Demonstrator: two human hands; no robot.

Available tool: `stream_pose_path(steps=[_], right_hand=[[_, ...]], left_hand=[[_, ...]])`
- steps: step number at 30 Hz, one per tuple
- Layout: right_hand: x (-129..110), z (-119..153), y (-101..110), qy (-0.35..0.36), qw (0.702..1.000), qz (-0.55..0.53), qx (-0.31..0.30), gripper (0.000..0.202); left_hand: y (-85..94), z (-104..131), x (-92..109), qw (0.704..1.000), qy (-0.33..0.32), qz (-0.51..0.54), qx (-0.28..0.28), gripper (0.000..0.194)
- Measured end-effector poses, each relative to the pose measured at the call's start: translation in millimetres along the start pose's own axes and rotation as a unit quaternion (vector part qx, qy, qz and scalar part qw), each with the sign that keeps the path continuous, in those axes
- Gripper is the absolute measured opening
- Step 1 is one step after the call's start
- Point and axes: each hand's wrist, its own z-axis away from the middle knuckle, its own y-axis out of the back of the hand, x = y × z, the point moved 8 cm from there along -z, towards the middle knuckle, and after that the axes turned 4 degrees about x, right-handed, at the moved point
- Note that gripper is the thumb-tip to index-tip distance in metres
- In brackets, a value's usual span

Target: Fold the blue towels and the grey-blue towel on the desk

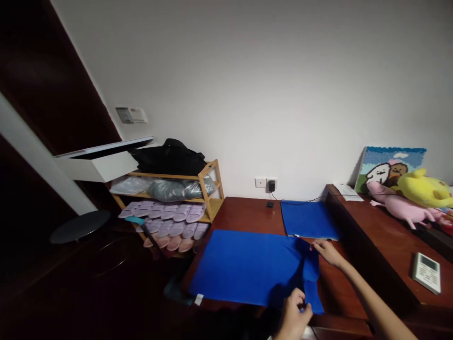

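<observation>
A blue cloth (244,267) lies spread over the reddish-brown wooden table (244,212), its right end lifted and creased in a fold. My right hand (327,252) pinches the far right part of that end. At the near edge, my left hand (296,311) has its fingers closed around the cloth's near right part; the exact grip is partly hidden. A small white tag (198,299) shows at the cloth's near left corner. Behind my right hand, a second blue cloth (309,219) rests flat and neatly squared.
On the left stands a wooden rack (212,191) with several slippers (177,212) and a black bag (170,158). To the right, a raised ledge (382,231) holds plush toys (399,203), a picture (392,163) and a white remote (426,273). A black plug (272,185) sits in the wall.
</observation>
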Motion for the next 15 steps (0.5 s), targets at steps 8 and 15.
stream_pose_path(steps=[8,15], right_hand=[[-132,-76,-84,0.062,0.997,-0.035,-0.039,0.047],[-242,-141,-206,0.157,0.983,0.001,-0.096,0.023]], left_hand=[[160.7,42,17,0.987,0.002,0.142,0.081,0.038],[300.2,68,-15,0.973,0.014,0.1,0.206,0.043]])
